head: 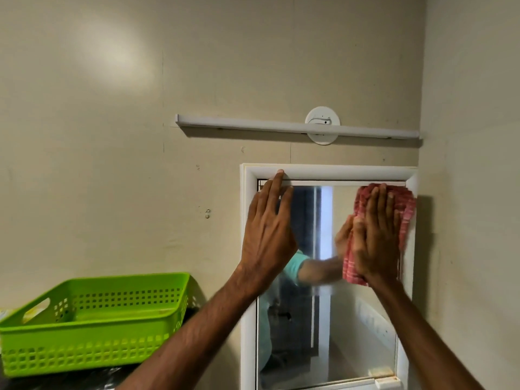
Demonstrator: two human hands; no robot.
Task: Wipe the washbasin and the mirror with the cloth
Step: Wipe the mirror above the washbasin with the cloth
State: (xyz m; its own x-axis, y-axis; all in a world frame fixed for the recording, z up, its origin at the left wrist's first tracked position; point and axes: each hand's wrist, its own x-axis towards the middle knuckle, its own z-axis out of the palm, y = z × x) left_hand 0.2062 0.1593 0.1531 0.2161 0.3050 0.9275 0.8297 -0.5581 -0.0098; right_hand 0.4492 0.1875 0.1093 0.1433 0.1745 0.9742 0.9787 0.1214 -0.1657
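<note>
A mirror (337,327) in a white frame (332,173) hangs on the beige wall. My right hand (375,237) presses a red-and-white checked cloth (406,209) flat against the glass near the upper right corner. My left hand (267,229) lies flat with fingers spread on the upper left of the mirror, its fingertips reaching the top frame. The glass reflects an arm and a teal sleeve. The washbasin is out of view.
A white light bar (295,126) on a round mount runs across the wall above the mirror. A bright green perforated basket (92,322) sits on a dark surface at the lower left. A side wall (472,192) stands close to the mirror's right edge.
</note>
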